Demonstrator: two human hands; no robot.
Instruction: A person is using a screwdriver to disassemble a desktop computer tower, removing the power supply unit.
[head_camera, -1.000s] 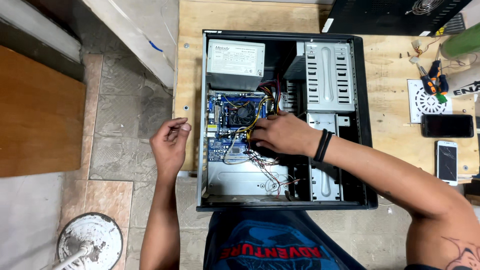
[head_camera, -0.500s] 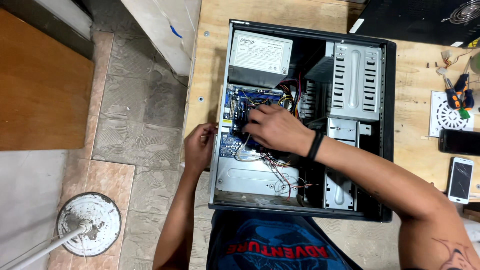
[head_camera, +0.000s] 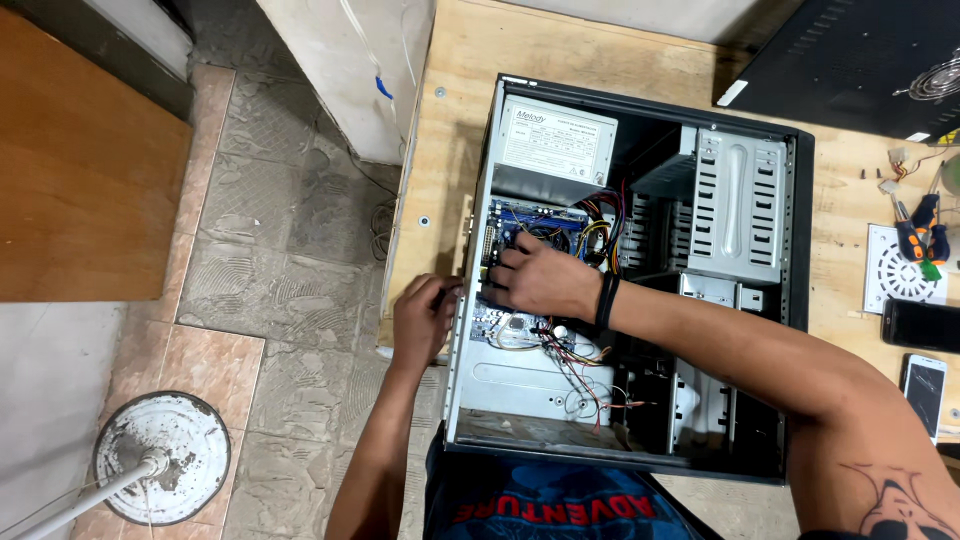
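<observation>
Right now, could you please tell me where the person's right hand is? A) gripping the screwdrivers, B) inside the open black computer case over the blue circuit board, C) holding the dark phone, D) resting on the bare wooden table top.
B: the right hand reaches into the open black computer case, fingers over the blue circuit board.

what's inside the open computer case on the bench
Inside the computer case: a grey power supply, blue motherboard, coloured wires and metal drive bays. The right hand covers part of the board.

Two phones (head_camera: 925, 355), screwdrivers (head_camera: 920, 225) — round stand base (head_camera: 163, 455) on floor
</observation>
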